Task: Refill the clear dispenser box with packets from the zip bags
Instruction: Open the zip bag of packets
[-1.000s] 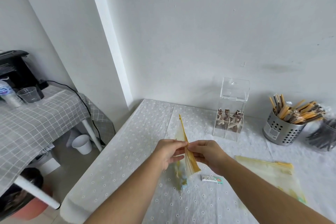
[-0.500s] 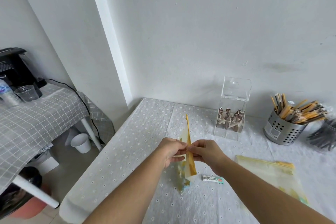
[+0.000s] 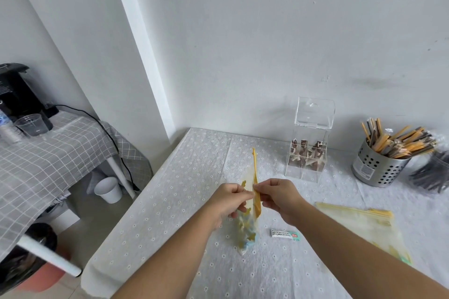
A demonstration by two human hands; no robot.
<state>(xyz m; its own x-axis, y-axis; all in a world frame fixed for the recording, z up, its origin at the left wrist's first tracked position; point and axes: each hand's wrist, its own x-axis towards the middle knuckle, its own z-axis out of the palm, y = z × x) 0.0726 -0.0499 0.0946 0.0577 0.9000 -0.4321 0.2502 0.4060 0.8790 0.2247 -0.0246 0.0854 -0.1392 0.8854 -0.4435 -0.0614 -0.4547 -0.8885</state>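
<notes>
I hold a small zip bag (image 3: 248, 233) with a yellow zip strip upright over the table. My left hand (image 3: 228, 199) and my right hand (image 3: 279, 195) each pinch one side of its top edge. Yellowish packets show through its lower part. The clear dispenser box (image 3: 307, 153) stands at the back by the wall, lid raised, with brown packets in its bottom. A second, flat zip bag (image 3: 359, 226) lies to the right of my right arm. One white packet (image 3: 284, 235) rests on the tablecloth under my right wrist.
A perforated metal cup (image 3: 375, 167) full of stick packets stands at the back right, with dark sticks (image 3: 432, 175) beside it. To the left, a checked-cloth table (image 3: 48, 160) carries a black machine (image 3: 17, 94) and a plastic cup (image 3: 30, 124). A white cup (image 3: 108, 189) sits on the floor.
The bag's zip strip has turned more upright, and both hands have shifted slightly on its top edge. Nothing else on the table has moved.
</notes>
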